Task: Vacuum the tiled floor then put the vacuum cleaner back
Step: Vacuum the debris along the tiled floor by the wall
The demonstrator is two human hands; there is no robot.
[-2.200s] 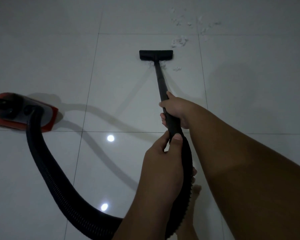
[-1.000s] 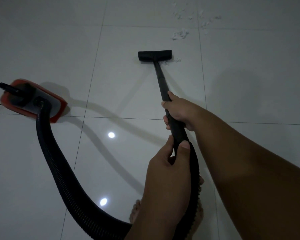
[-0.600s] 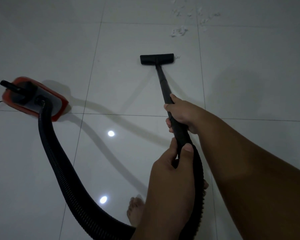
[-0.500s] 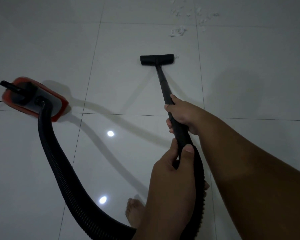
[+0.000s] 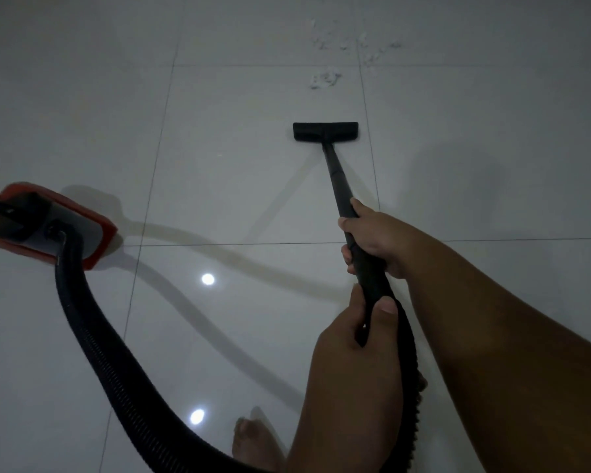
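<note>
- Grip, in the head view: the right hand (image 5: 372, 240) is curled round the black tube (image 5: 335, 172) partway down. The left hand (image 5: 355, 343) wraps the tube's top end where the ribbed hose (image 5: 110, 353) joins, thumb on top. Two spaced grips likely give both push and steering.
- Nozzle (image 5: 325, 132): flat on the tiled floor (image 5: 236, 148), short of the white crumbs (image 5: 325, 79) ahead, which look not yet picked up.
- Vacuum cleaner (image 5: 48, 227): on the floor at the left, well apart from the nozzle, its hose looping back past a bare foot (image 5: 253, 442), probably slack for reach.
- Looks: red-edged body, grey top, black handle; slim matte tube; the nozzle is a wide flat bar.
</note>
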